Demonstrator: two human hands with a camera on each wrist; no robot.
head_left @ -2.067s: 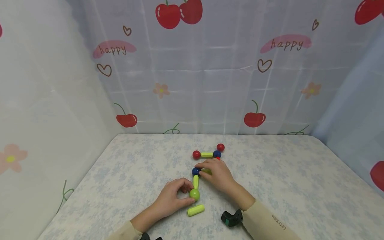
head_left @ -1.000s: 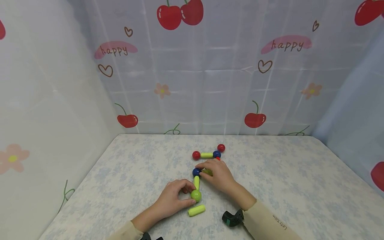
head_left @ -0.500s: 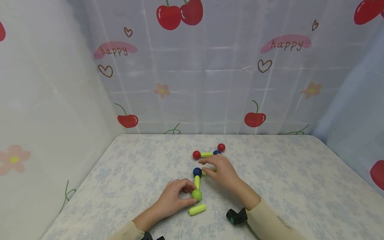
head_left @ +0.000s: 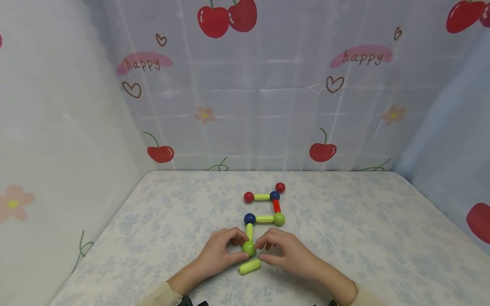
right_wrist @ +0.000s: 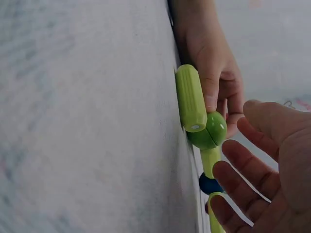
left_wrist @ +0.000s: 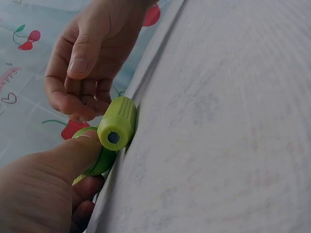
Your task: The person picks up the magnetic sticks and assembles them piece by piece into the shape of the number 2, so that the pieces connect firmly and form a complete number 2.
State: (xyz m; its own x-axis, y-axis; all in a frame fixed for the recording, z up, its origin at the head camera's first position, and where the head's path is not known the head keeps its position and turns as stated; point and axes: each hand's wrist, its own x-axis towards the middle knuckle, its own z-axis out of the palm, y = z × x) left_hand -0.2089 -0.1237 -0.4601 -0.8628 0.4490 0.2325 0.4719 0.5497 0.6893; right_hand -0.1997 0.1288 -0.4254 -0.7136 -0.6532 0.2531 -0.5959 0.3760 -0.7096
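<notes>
My left hand [head_left: 219, 251] pinches a green magnetic ball [head_left: 249, 248] between thumb and fingers at the near end of a chain. From it a yellow-green magnetic rod [head_left: 249, 232] runs away to a dark blue ball [head_left: 249, 219]. Another yellow-green rod [head_left: 264, 219] joins that to a second green ball [head_left: 279, 219]. My right hand [head_left: 294, 256] holds nothing; its fingers are loosely bent just right of the pinched ball. A loose yellow-green rod [right_wrist: 190, 99] lies on the table on the near side of that ball, its end face visible in the left wrist view.
Farther back the chain goes on with a red rod [head_left: 277, 206], a blue ball [head_left: 274, 196], a yellow-green rod [head_left: 262, 197] and a red ball [head_left: 249, 196]. Another red ball [head_left: 280, 187] sits behind the blue one. A printed curtain [head_left: 260, 127] stands behind the table [head_left: 183, 212].
My right hand has let go of the chain near the first blue ball and come toward me, uncovering the second green ball and red rod. The left hand keeps its hold.
</notes>
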